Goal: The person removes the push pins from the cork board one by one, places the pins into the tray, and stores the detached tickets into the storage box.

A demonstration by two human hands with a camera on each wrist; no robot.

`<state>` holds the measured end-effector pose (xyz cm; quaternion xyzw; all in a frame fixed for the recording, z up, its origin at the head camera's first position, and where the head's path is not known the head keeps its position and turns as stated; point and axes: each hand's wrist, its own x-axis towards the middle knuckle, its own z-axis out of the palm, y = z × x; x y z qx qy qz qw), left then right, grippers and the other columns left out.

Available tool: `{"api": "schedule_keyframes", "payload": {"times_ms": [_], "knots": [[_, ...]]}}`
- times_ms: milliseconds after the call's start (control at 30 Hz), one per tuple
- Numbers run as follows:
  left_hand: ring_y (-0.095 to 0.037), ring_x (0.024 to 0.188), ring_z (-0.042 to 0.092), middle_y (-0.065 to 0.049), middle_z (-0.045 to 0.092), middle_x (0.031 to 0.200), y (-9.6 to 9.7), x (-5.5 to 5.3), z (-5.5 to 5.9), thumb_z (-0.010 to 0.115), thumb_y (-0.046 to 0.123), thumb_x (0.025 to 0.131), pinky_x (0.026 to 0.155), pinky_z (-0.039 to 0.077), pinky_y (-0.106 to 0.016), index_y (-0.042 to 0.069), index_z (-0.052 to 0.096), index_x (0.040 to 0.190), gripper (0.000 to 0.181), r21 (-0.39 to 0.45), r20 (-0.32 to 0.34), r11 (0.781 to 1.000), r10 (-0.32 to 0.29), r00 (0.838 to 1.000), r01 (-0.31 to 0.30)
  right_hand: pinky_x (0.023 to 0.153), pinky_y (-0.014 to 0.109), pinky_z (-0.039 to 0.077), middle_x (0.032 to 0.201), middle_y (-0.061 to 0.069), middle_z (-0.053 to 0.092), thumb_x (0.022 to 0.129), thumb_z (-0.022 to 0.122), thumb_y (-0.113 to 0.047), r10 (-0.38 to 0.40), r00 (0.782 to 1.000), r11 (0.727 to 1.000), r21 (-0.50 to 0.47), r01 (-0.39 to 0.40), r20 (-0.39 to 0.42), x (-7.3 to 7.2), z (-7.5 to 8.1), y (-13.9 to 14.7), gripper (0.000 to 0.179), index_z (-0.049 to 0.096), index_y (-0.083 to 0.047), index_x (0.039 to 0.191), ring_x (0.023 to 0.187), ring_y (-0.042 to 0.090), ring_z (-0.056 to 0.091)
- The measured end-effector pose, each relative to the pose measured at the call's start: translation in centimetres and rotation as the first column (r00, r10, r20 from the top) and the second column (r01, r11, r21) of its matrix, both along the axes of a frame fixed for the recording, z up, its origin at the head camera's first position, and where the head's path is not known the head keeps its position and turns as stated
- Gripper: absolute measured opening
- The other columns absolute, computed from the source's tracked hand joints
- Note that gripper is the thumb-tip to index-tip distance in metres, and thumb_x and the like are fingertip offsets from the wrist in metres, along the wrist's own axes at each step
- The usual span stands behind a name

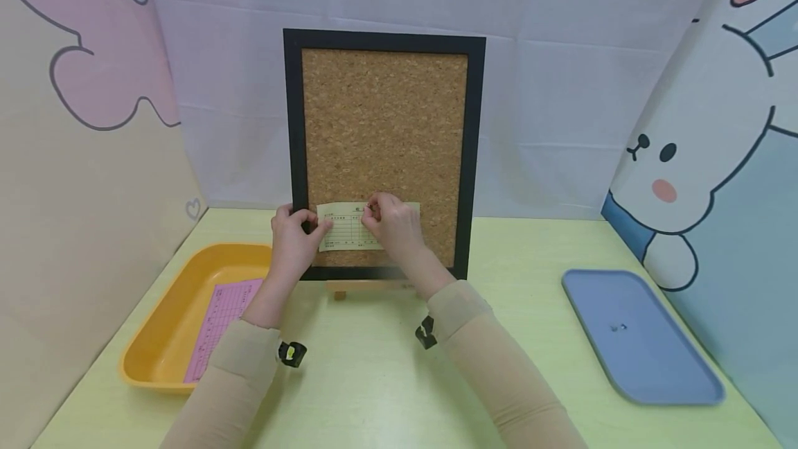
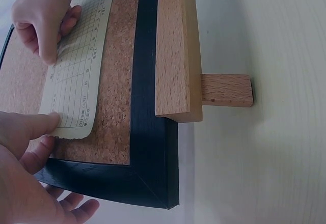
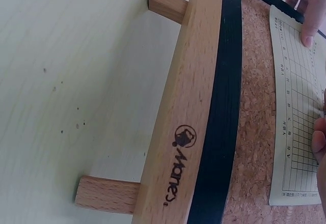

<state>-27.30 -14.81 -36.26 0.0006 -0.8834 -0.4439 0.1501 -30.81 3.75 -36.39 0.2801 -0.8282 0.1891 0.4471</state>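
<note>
A pale yellow printed form (image 1: 341, 233) lies flat against the lower part of a cork board (image 1: 383, 123) with a black frame. My left hand (image 1: 291, 238) is at the form's left edge. Its thumb presses on the paper, while other fingers reach behind the frame (image 2: 153, 132), as the left wrist view shows. My right hand (image 1: 397, 226) is at the form's upper middle, thumb and forefinger pinched together. A tiny dark spot shows at those fingertips, apparently a push pin mostly hidden by the fingers. The form (image 3: 295, 107) spans between both hands in the right wrist view.
The board leans on a wooden stand (image 3: 178, 132) on the pale table. An orange-yellow tray (image 1: 156, 324) with a pink printed sheet (image 1: 218, 317) sits at left. On the right lies a blue-grey tray (image 1: 661, 359) holding small shiny pieces (image 1: 618, 328). Patterned panels and a white cloth stand behind.
</note>
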Motion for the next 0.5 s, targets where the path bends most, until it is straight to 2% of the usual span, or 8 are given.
{"api": "schedule_keyframes", "payload": {"times_ms": [333, 500], "knots": [[-0.042, 0.128, 0.026, -0.026, 0.029, 0.142, 0.13, 0.09, 0.11, 0.066, 0.027, 0.089, 0.105, 0.034, -0.050, -0.001, 0.062, 0.091, 0.028, 0.007, 0.007, 1.000, -0.003, 1.000, 0.003, 0.045, 0.019, 0.043, 0.063, 0.003, 0.060, 0.077, 0.069, -0.005, 0.025, 1.000, 1.000, -0.015, -0.025, 0.000, 0.08, -0.12, 0.21, 0.008, 0.063, -0.003, 0.081, 0.049, 0.008, 0.053], [-0.040, 0.126, 0.028, -0.025, 0.032, 0.139, 0.16, 0.20, 0.20, 0.067, 0.026, 0.089, 0.103, 0.036, -0.048, -0.002, 0.062, 0.092, 0.029, 0.019, 0.001, 1.000, 0.004, 1.000, -0.004, 0.047, 0.019, 0.045, 0.066, 0.005, 0.061, 0.079, 0.067, -0.006, 0.052, 0.998, 0.998, -0.025, -0.052, 0.025, 0.23, -0.15, 0.30, 0.008, 0.064, -0.002, 0.085, 0.052, 0.009, 0.056]]}}
